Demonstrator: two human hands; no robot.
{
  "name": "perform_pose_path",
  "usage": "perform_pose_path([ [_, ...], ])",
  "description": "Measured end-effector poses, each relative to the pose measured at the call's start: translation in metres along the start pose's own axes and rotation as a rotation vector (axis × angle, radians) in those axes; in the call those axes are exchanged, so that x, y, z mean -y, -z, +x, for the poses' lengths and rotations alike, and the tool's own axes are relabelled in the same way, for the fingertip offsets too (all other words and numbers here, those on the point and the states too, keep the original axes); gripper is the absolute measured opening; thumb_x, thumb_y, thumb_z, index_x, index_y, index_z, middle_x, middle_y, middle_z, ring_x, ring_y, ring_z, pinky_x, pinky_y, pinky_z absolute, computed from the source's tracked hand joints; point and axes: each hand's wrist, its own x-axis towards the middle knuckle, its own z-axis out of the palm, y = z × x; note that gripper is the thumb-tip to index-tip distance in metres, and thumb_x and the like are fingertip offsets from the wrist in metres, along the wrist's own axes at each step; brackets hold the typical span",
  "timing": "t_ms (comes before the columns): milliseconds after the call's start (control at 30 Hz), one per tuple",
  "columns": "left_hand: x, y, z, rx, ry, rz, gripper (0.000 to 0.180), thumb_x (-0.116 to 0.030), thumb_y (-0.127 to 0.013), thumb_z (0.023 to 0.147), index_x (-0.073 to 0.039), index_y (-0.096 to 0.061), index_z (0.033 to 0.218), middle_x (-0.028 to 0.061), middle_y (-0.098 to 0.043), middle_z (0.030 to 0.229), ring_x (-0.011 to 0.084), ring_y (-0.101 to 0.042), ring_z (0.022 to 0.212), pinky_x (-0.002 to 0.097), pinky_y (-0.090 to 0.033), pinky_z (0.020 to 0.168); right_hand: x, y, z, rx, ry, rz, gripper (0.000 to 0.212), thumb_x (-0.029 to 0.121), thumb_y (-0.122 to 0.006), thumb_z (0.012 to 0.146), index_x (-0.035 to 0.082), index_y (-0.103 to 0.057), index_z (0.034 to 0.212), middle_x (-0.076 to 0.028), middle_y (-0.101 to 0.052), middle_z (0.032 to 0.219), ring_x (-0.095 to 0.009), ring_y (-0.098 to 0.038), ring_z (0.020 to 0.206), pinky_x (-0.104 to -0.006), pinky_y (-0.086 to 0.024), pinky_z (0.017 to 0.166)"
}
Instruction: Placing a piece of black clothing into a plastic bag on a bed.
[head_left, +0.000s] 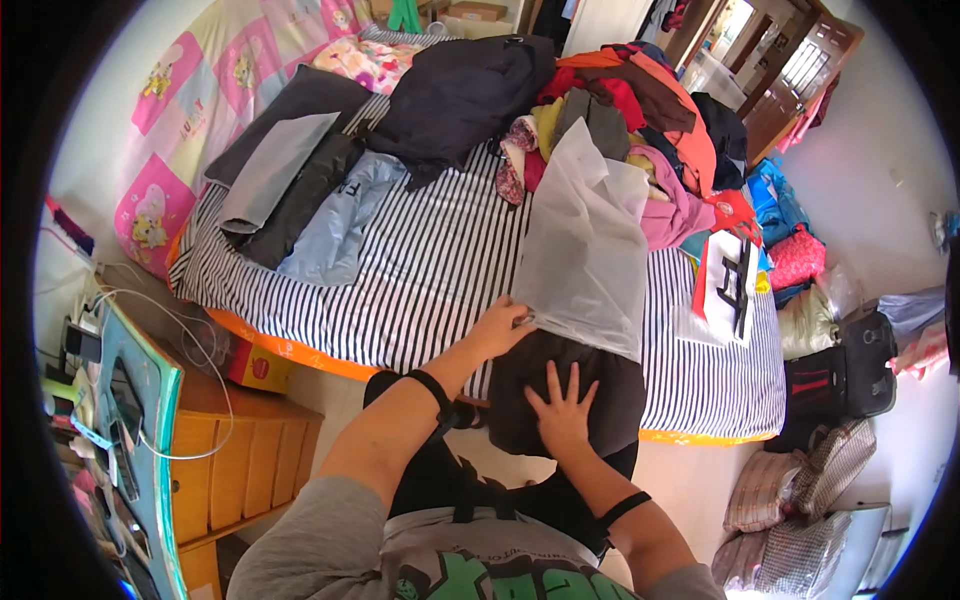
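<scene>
A translucent frosted plastic bag (pixel 585 250) lies on the striped bed sheet, its mouth toward me. My left hand (pixel 505 325) is closed on the near left corner of that bag, with the fingers pinching its rim. Partly inside the bag's mouth is a dark folded garment (pixel 615 395), and its near part hangs over the bed edge toward my lap. My right hand (pixel 562 412) rests on the garment with fingers spread flat. Exactly how far the cloth reaches into the bag is hard to make out.
Dark clothing (pixel 460 95) and a heap of coloured clothes (pixel 640 110) cover the far side of the striped bed (pixel 420 270). Packed garments (pixel 330 220) lie at left. A white paper bag (pixel 728 285) is at right. A cluttered desk (pixel 150 420) stands left; bags (pixel 865 360) line the right wall.
</scene>
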Motion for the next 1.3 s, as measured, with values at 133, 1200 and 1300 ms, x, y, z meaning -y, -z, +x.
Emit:
perform_pose_path([
  [133,-0.018,0.009,-0.03,-0.137,-0.258,0.217,0.02,-0.016,-0.068,0.084,-0.004,-0.055,0.091,0.0135,-0.055,0.092,0.0364,-0.06,0.084,0.0445,-0.05,0.071,-0.018,0.004,-0.007,0.008,-0.041,0.034,0.045,0.022,-0.068,0.081,0.031,-0.061,0.125,-0.013,-0.019,0.161,-0.048,-0.016,0.145,-0.0781,-0.016,0.106],
  [1200,-0.03,0.03,-0.067,0.106,0.463,-1.038,0.059,-0.041,-0.055,0.097,-0.011,-0.035,0.145,0.0137,-0.05,0.139,0.0304,-0.057,0.121,0.0491,-0.052,0.093,-0.129,0.001,0.007,0.039,-0.681,2.212,0.043,0.031,-0.061,0.092,0.0,-0.063,0.121,-0.014,-0.069,0.109,-0.025,-0.067,0.094,-0.0349,-0.055,0.085],
  [1300,-0.09,0.05,-0.062,-0.032,0.61,-1.086,0.051,-0.03,-0.053,0.099,-0.012,-0.036,0.144,0.0137,-0.052,0.136,0.0281,-0.056,0.123,0.043,-0.057,0.086,-0.11,0.058,0.009,-0.016,-0.711,2.363,0.031,0.02,-0.055,0.095,-0.001,-0.064,0.116,-0.015,-0.069,0.107,-0.025,-0.068,0.095,-0.0372,-0.055,0.087],
])
